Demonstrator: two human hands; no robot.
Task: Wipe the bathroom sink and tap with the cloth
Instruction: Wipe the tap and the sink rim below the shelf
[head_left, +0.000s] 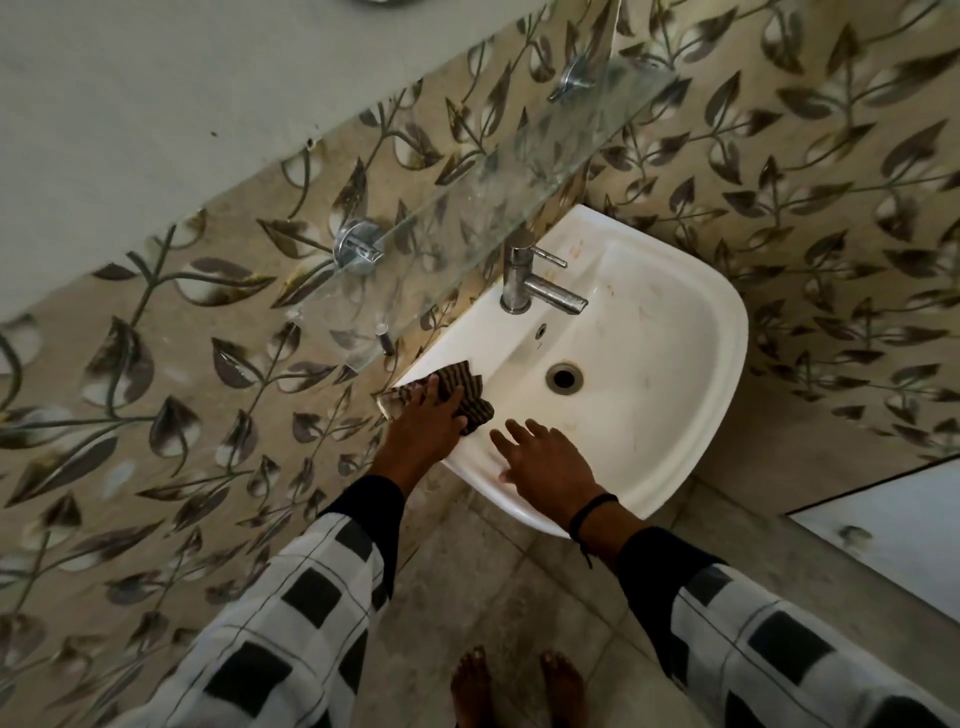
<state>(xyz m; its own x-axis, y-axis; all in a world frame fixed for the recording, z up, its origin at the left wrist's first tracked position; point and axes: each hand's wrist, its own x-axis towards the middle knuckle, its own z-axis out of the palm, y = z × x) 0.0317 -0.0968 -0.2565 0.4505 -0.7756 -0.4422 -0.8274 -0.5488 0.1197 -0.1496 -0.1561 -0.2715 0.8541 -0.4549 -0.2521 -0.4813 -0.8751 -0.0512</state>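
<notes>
A white wall-mounted sink (691, 332) fills the centre of the head view, with faint reddish smears in the bowl and a round drain (564, 376). A chrome tap (540, 286) stands at its back rim, spout pointing over the bowl. My left hand (423, 421) presses a dark striped cloth (465, 392) flat onto the sink's left rim, near the wall. My right hand (545, 462) rests on the front rim with fingers spread, holding nothing.
A glass shelf (493, 197) on chrome brackets juts from the leaf-patterned tiled wall (182, 405) just above the tap and the sink's left rim. A mirror (156, 104) hangs above it. Bare feet (519, 686) stand on the tiled floor below the sink.
</notes>
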